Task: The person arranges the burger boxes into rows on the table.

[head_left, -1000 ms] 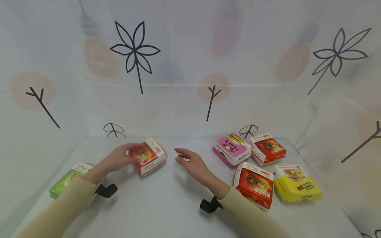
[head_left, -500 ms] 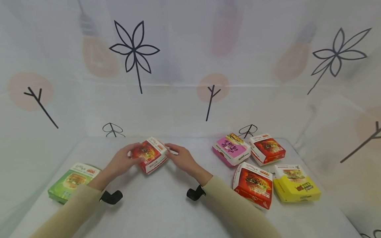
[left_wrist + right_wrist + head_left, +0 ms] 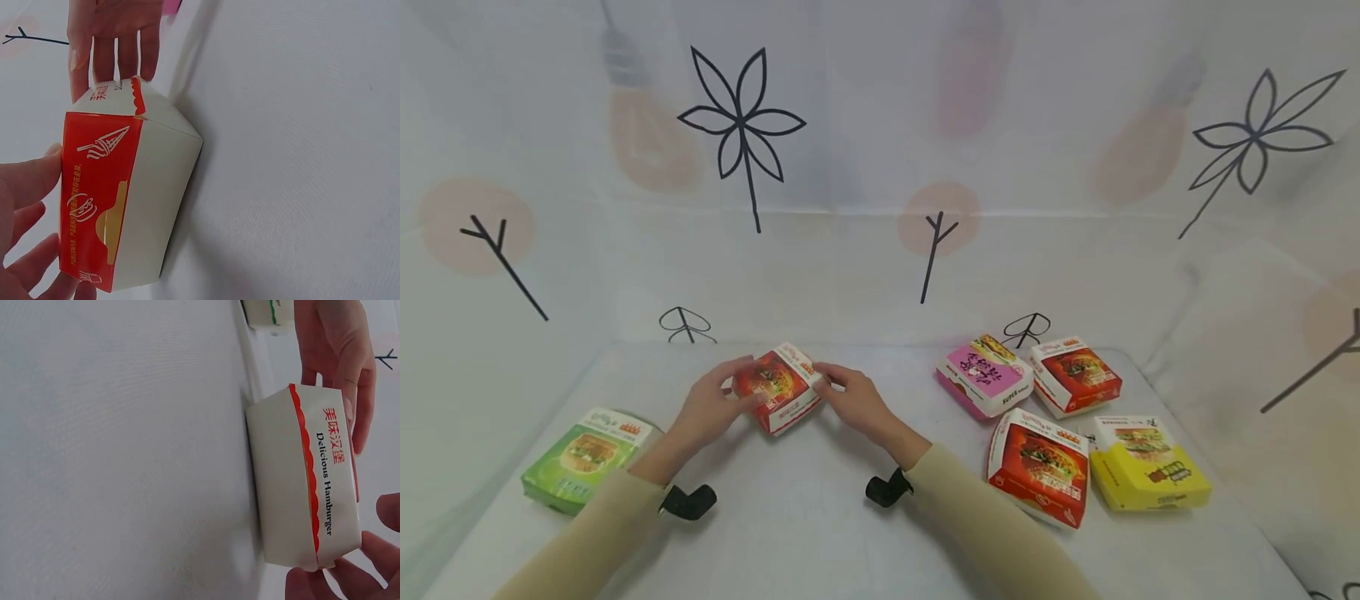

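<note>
A red and white hamburger box point(image 3: 779, 385) stands on the table toward the back, left of centre. My left hand point(image 3: 713, 406) grips its left side, thumb near the front and fingers round the far edge. At the opposite side my right hand point(image 3: 856, 403) holds the right corner between thumb and fingers. The left wrist view shows the red flap side of the hamburger box point(image 3: 99, 200) with its lid tucked down. Lettering and a red scalloped edge mark the white side of the hamburger box point(image 3: 312, 481) in the right wrist view.
On the left of the white-covered table point(image 3: 790, 533) lies a green box point(image 3: 587, 458), partly behind my left forearm. A pink box point(image 3: 987, 375), a red box point(image 3: 1078, 375), a nearer red box point(image 3: 1041, 462) and a yellow box point(image 3: 1150, 462) sit together at the right.
My right hand has moved left from beside the hamburger box onto its right corner. The box has turned slightly in my left hand. In the last half second both hands have stayed almost still.
</note>
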Demonstrator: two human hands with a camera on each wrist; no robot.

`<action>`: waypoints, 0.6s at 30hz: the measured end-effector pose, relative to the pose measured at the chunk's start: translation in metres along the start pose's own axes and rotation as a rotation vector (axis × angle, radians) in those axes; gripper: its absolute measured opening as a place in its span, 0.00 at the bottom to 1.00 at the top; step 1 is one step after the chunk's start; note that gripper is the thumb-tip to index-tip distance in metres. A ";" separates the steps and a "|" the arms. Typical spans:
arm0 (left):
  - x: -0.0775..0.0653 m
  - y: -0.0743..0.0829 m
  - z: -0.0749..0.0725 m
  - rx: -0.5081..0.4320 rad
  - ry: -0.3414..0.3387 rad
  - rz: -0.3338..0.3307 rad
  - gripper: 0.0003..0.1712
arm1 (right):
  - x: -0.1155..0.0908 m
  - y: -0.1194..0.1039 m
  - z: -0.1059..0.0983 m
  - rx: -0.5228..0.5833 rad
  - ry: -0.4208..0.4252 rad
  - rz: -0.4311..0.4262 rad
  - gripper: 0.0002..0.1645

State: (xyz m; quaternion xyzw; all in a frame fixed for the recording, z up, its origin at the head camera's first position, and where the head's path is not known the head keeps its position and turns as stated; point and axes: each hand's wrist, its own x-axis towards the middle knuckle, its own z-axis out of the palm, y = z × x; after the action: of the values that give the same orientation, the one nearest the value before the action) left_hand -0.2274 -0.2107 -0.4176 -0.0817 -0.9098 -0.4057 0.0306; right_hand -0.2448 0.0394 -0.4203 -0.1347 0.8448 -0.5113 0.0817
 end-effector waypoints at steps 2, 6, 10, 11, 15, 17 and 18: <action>0.001 0.001 0.001 0.014 0.014 0.007 0.32 | -0.001 0.000 -0.001 -0.002 -0.002 -0.002 0.25; -0.001 0.002 0.000 0.043 0.052 0.023 0.29 | -0.003 -0.001 -0.001 -0.001 -0.010 -0.009 0.25; -0.002 0.003 -0.002 0.051 0.106 0.033 0.26 | -0.003 -0.001 0.000 -0.001 -0.010 -0.018 0.25; -0.002 0.003 -0.002 0.056 0.119 0.031 0.26 | -0.003 -0.001 0.001 -0.005 -0.008 -0.019 0.25; -0.003 0.000 -0.001 0.078 0.148 0.019 0.25 | -0.005 0.000 0.003 -0.016 0.008 -0.017 0.25; -0.004 -0.002 -0.001 0.085 0.146 0.012 0.25 | -0.006 0.001 0.005 -0.011 0.013 -0.007 0.25; -0.005 -0.003 -0.001 0.085 0.143 0.011 0.24 | -0.007 0.001 0.006 -0.003 0.014 -0.003 0.25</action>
State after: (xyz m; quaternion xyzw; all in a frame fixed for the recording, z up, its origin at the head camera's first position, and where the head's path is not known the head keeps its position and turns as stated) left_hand -0.2233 -0.2137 -0.4196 -0.0563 -0.9213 -0.3713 0.1012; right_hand -0.2365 0.0370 -0.4235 -0.1325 0.8459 -0.5111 0.0751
